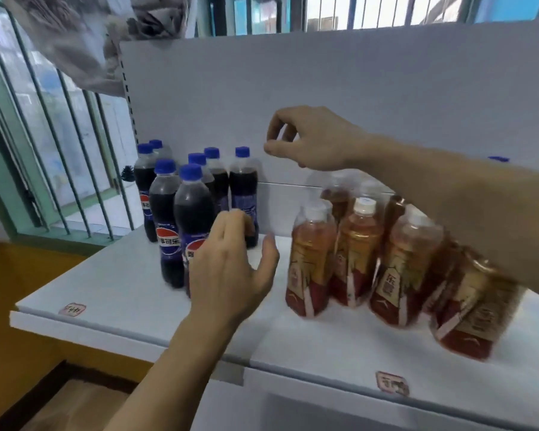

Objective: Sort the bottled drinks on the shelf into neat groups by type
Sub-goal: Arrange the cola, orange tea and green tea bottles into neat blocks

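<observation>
Several dark cola bottles (165, 209) with blue caps stand grouped at the left of the white shelf (113, 287). Several amber tea bottles (360, 253) with white caps and red-gold labels stand grouped at the right. My left hand (231, 269) hovers in front of the cola group, its fingers loosely curved and holding nothing, beside the nearest cola bottle (191, 213). My right hand (305, 138) hangs in the air above the gap between the two groups, fingers loosely curled, with nothing in it. My right forearm crosses over the tea bottles and hides some of them.
A white back panel (324, 82) rises behind the bottles. Barred windows (44, 126) lie to the left and above. Two price stickers (72, 309) sit on the shelf's front edge. A blue cap (498, 159) peeks out behind my right forearm. A yellow wall (19, 306) lies below left.
</observation>
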{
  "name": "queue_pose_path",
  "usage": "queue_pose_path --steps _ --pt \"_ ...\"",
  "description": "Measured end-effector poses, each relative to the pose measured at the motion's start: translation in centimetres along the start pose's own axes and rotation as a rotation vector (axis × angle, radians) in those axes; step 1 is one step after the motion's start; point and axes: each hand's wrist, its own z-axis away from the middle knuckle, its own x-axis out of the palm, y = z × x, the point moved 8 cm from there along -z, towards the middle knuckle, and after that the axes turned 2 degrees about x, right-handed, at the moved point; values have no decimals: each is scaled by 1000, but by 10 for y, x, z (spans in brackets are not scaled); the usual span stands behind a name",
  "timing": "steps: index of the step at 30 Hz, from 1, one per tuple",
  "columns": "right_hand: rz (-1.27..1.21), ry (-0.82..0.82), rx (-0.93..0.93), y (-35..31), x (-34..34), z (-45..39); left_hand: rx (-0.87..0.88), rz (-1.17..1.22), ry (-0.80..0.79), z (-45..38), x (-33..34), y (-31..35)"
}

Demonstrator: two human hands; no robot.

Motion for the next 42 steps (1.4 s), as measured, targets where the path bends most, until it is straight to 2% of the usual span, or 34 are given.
queue_pose_path --steps 5,8,13,16,19,22,25,27,29,31,34,37,42 --pt "244 95 220 122 -89 66 151 127 -33 -40 35 109" --pt "391 58 426 205 -124 108 255 178 -146 -54 63 175" --pt "426 -150 579 303 -119 145 255 153 -327 -57 116 233" --pt "356 -145 588 323 -107 154 218 135 -388 -49 132 243" --pt "314 -66 532 322 -110 160 179 148 -402 -37 139 249" --pt "254 -105 540 317 -114 173 162 152 -405 -29 145 265" --pt "334 -118 522 310 -117 186 198 153 -382 -29 148 293" --pt "327 -4 525 305 -130 197 252 116 -344 -29 149 313" --pt "281 188 524 292 -160 208 258 130 -311 -32 149 325" --pt "247 370 483 269 -199 217 208 199 -294 -35 151 333" --pt "222 547 368 224 -264 224 139 253 -305 -38 161 348" --pt "102 685 248 182 -312 232 111 288 -259 -45 162 360" --pt "-245 787 105 139 -325 231 116 314 27 -67 105 333"
